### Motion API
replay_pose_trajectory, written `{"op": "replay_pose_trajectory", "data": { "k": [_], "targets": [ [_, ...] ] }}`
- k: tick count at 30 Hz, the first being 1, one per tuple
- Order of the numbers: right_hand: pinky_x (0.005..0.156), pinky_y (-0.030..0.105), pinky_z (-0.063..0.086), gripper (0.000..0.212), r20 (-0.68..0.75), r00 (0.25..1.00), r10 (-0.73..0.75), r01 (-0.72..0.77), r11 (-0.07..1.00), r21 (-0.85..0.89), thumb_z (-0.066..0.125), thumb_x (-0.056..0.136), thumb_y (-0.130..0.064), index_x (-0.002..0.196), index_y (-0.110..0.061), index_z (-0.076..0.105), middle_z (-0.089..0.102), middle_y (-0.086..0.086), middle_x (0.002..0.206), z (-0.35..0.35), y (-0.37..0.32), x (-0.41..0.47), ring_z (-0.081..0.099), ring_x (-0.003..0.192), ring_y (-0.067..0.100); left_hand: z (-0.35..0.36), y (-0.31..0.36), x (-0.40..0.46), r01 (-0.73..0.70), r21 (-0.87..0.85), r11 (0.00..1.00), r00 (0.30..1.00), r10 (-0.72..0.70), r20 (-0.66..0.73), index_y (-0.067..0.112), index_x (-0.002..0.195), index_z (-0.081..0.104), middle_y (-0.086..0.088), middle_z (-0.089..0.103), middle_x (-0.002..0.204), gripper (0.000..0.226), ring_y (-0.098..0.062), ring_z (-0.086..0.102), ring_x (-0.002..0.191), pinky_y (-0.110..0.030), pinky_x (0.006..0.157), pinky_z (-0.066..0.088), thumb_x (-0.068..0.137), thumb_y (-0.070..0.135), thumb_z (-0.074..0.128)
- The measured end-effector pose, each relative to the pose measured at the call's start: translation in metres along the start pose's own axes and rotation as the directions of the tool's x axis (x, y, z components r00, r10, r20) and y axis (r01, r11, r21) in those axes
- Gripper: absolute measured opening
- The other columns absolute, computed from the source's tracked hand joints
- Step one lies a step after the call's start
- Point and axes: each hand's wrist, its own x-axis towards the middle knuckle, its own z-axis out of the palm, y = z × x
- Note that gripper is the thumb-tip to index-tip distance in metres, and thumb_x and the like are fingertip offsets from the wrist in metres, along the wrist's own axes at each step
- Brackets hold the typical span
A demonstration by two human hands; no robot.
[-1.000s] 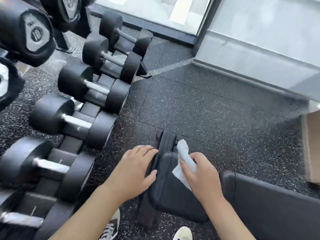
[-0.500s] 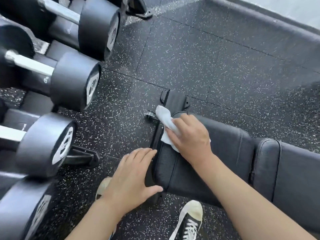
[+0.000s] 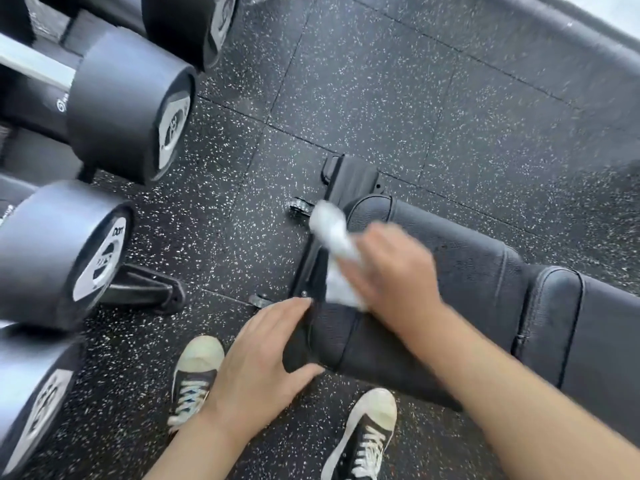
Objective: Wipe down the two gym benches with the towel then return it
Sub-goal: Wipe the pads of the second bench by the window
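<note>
The right hand (image 3: 391, 271) presses the towel (image 3: 334, 252) onto the bench (image 3: 467, 271) end; the left hand (image 3: 263, 365), fingers spread, steadies it at seven o'clock. Wiping looks early; the return remains.

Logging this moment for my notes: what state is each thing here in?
White towel: crumpled, pressed on the bench end.
Black padded gym bench: flat, being wiped.
Right hand: blurred, holds the towel.
Left hand: open, rests on the bench corner.
Black round dumbbells: racked.
</note>
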Motion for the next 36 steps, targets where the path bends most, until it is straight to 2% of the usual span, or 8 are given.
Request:
{"op": "replay_pose_trajectory", "data": {
  "k": [6, 11, 18, 21, 25, 29, 34, 36],
  "targets": [
    [0.059, 0.036, 0.046, 0.025, 0.016, 0.952, 0.307, -0.306, 0.951, -0.033, 0.067, 0.094, -0.027, 0.076, -0.012, 0.059, 0.057, 0.007, 0.076, 0.008, 0.03, 0.062, 0.056, 0.068, 0.027, -0.009, -0.001, 0.005, 0.01, 0.049, 0.999, 0.997, -0.014, 0.081, 0.039, 0.157, 0.036, 0.037, 0.034, 0.152, 0.1, 0.019, 0.021, 0.145, -0.015, 0.122, 0.02, 0.073, 0.054, 0.088],
    [0.047, 0.038, 0.04, 0.033, 0.034, 0.999, 0.022, -0.028, 0.987, 0.161, 0.085, 0.071, -0.006, 0.079, -0.012, 0.053, 0.045, 0.007, 0.064, -0.015, -0.044, -0.056, 0.043, 0.054, 0.026, -0.016, 0.002, 0.01, -0.006, -0.002, 1.0, 0.997, 0.006, 0.071, 0.044, 0.147, 0.044, 0.041, 0.042, 0.144, 0.081, 0.024, 0.027, 0.136, -0.006, 0.114, 0.022, 0.076, 0.053, 0.081],
    [0.053, 0.037, 0.036, 0.029, 0.145, 0.955, -0.259, 0.231, 0.955, 0.185, 0.067, 0.1, -0.029, 0.079, -0.01, 0.069, 0.049, 0.003, 0.071, -0.018, -0.009, -0.05, 0.042, 0.062, 0.023, -0.023, 0.013, 0.015, -0.021, 0.001, 1.0, 0.996, 0.021, 0.082, 0.049, 0.148, 0.035, 0.045, 0.035, 0.146, 0.091, 0.026, 0.03, 0.134, -0.003, 0.107, 0.033, 0.073, 0.046, 0.087],
    [0.053, 0.04, 0.046, 0.029, -0.051, 0.993, 0.108, -0.108, 0.994, 0.013, 0.073, 0.095, -0.025, 0.073, -0.013, 0.057, 0.052, 0.007, 0.07, -0.006, 0.04, 0.008, 0.052, 0.062, 0.027, -0.027, 0.023, 0.028, -0.006, -0.019, 1.0, 0.996, 0.007, 0.09, 0.043, 0.156, 0.03, 0.036, 0.031, 0.155, 0.085, 0.011, 0.035, 0.143, -0.019, 0.117, 0.032, 0.085, 0.053, 0.077],
    [0.059, 0.037, 0.045, 0.033, -0.066, 0.875, 0.479, -0.479, 0.878, 0.022, 0.07, 0.095, -0.034, 0.076, -0.017, 0.049, 0.057, 0.005, 0.079, 0.0, 0.063, 0.042, 0.054, 0.07, 0.026, -0.024, 0.047, 0.053, -0.019, -0.045, 0.999, 1.0, 0.02, 0.005, 0.036, 0.157, 0.034, 0.027, 0.036, 0.156, 0.065, 0.007, 0.034, 0.145, -0.017, 0.119, 0.028, 0.098, 0.044, 0.059],
    [0.06, 0.036, 0.037, 0.026, -0.094, 0.956, 0.278, -0.287, 0.954, -0.093, 0.055, 0.102, -0.023, 0.077, -0.018, 0.06, 0.047, 0.002, 0.072, -0.004, 0.03, -0.028, 0.048, 0.064, 0.023, -0.014, 0.068, 0.084, -0.037, -0.005, 0.999, 0.993, 0.037, -0.113, 0.02, 0.156, 0.04, 0.007, 0.04, 0.157, 0.056, -0.008, 0.035, 0.149, -0.03, 0.125, 0.027, 0.102, 0.021, 0.055],
    [0.059, 0.032, 0.028, 0.015, 0.045, 0.987, 0.157, -0.162, 0.974, 0.159, 0.066, 0.097, -0.021, 0.088, -0.016, 0.055, 0.035, -0.002, 0.078, -0.037, 0.001, -0.151, 0.031, 0.066, 0.02, 0.014, 0.088, 0.103, -0.03, 0.067, 0.997, 0.984, 0.041, -0.171, 0.019, 0.159, 0.036, -0.002, 0.023, 0.168, 0.057, -0.019, 0.021, 0.156, -0.024, 0.125, 0.015, 0.103, 0.027, 0.044],
    [0.057, 0.034, 0.03, 0.016, 0.087, 0.994, 0.067, -0.079, 0.987, 0.141, 0.066, 0.099, -0.025, 0.09, -0.013, 0.063, 0.039, -0.001, 0.078, -0.041, 0.012, -0.158, 0.033, 0.066, 0.021, 0.026, 0.091, 0.103, -0.023, 0.151, 0.988, 0.978, 0.053, -0.201, 0.021, 0.16, 0.035, -0.004, 0.018, 0.171, 0.059, -0.025, 0.024, 0.155, -0.036, 0.121, 0.03, 0.101, 0.029, 0.043]
  ]
}}
